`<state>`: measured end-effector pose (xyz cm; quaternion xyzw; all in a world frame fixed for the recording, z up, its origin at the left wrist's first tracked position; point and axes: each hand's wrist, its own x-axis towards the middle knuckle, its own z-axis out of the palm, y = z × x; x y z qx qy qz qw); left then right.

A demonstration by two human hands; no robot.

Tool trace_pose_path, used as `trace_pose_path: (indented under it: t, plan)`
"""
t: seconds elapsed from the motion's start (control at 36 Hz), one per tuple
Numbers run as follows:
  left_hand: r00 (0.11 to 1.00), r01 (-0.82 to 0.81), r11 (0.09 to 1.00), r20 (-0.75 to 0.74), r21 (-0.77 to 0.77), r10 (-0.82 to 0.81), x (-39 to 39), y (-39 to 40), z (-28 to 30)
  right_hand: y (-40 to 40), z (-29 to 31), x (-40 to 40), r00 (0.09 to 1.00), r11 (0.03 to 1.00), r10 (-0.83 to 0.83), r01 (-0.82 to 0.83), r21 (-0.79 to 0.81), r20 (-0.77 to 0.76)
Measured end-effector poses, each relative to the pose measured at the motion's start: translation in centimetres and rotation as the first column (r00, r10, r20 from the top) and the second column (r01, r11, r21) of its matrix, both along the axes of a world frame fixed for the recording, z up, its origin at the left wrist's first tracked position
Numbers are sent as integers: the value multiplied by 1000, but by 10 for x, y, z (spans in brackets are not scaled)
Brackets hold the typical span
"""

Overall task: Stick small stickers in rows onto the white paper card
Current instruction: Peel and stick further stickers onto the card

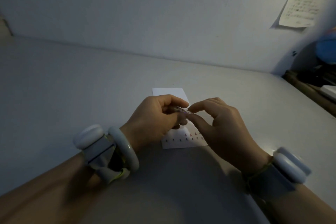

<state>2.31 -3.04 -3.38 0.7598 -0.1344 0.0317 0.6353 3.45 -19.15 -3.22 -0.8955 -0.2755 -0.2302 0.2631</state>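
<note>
We see the left hand (154, 116) pinching a small sticker strip (181, 110) between thumb and fingers, the right hand (221, 122) nipping at the strip's end with thumb and forefinger. The white paper card (177, 143) lies flat on the table (72, 87) directly beneath both hands. Two rows of tiny stickers (185, 139) show just below the knuckles.

— Where's the camera?
— Just one, worn on the person's head, wide-angle, tilted forward and down over the table (72, 82).
— How close?
— Near: the forearms enter from the bottom corners, and the left hand (154, 116) and right hand (220, 123) meet mid-frame.
— And beyond them?
— It faces the wall (163, 14) behind the table; edges curve and blur.
</note>
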Motion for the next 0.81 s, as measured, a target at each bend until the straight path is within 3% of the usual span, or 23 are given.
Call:
trace_pose_path:
  t: [0.69, 0.81]
  plan:
    - [995, -88, 995, -39, 42, 90, 2, 2, 0, -1, 0, 2, 998, 997, -1, 7, 82, -69]
    - [988, -152, 984, -1, 98, 153, 4, 6, -2, -5, 6, 3, 986, 991, -5, 27, 128, -167]
